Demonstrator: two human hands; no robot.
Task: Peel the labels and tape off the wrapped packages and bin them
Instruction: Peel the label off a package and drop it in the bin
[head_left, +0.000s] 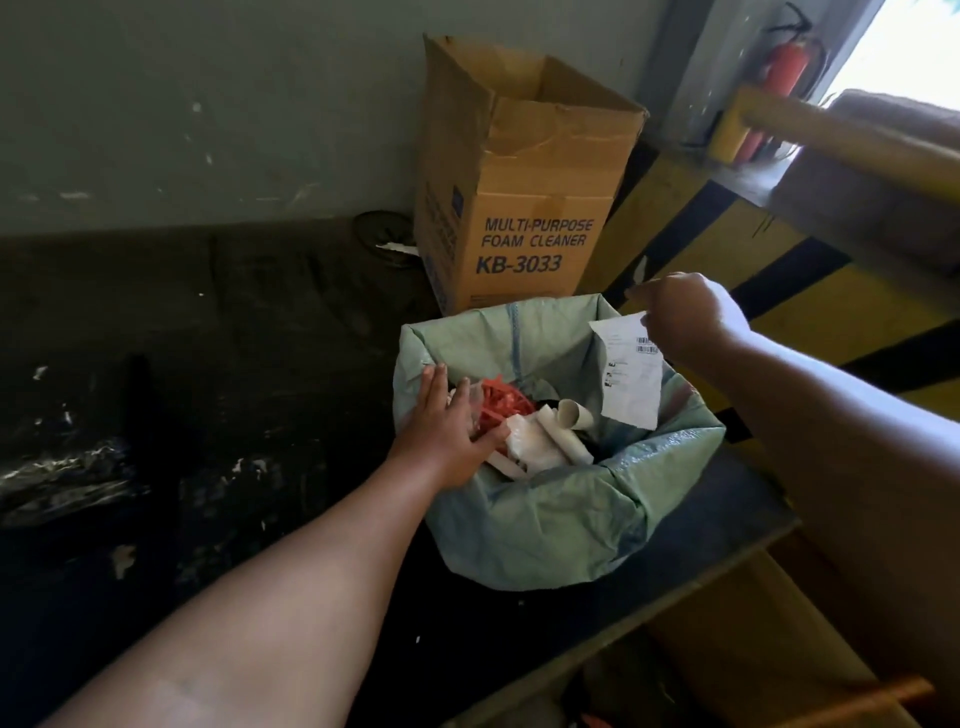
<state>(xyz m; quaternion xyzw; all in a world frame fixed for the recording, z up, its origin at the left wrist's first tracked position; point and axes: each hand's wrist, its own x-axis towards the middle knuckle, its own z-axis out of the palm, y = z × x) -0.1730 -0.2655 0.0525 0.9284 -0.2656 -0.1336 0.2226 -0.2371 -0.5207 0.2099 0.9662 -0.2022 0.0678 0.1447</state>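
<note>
One label (631, 371) pinched in right hand (683, 317), dangling over the green-lined bin (545, 525), w/ left hand (447, 426) flat and open on the rim, bin already half full of peeled scraps (524, 431), pkgs out of view so can't tell what's left.

A dark, scuffed floor (218, 364) is carrying a bin lined with a pale green bag (545, 519) and, just behind it, a tall open cardboard box (519, 208) (printed "MULTI-PURPOSE FOAM CLEANER"). Small pale scraps (123, 558) are lying scattered on the floor at left.
</note>
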